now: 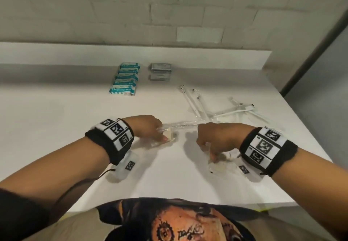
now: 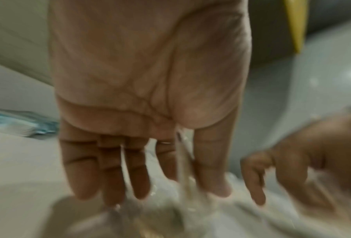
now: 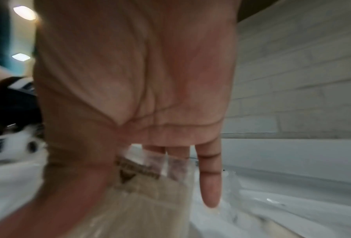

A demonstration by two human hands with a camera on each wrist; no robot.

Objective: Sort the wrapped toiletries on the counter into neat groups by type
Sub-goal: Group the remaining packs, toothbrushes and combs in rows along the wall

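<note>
My left hand [image 1: 160, 136] pinches a beige packet in clear wrap [image 1: 170, 137] at the middle of the white counter [image 1: 56, 127]. In the left wrist view the wrap's edge runs up between thumb and fingers of the left hand [image 2: 180, 193], and the packet [image 2: 170, 217] is blurred. My right hand [image 1: 211, 156] pinches a second clear-wrapped beige packet [image 1: 221, 167] nearer the front edge. In the right wrist view the right hand [image 3: 142, 169] has its thumb on this packet [image 3: 150, 201], fingers behind it.
At the back lies a column of teal-wrapped packets [image 1: 125, 79], and beside it two small stacks of grey packets [image 1: 161, 71]. Several long clear-wrapped white items [image 1: 197, 105] lie scattered at the right. A tiled wall with a ledge [image 1: 131, 54] closes off the back.
</note>
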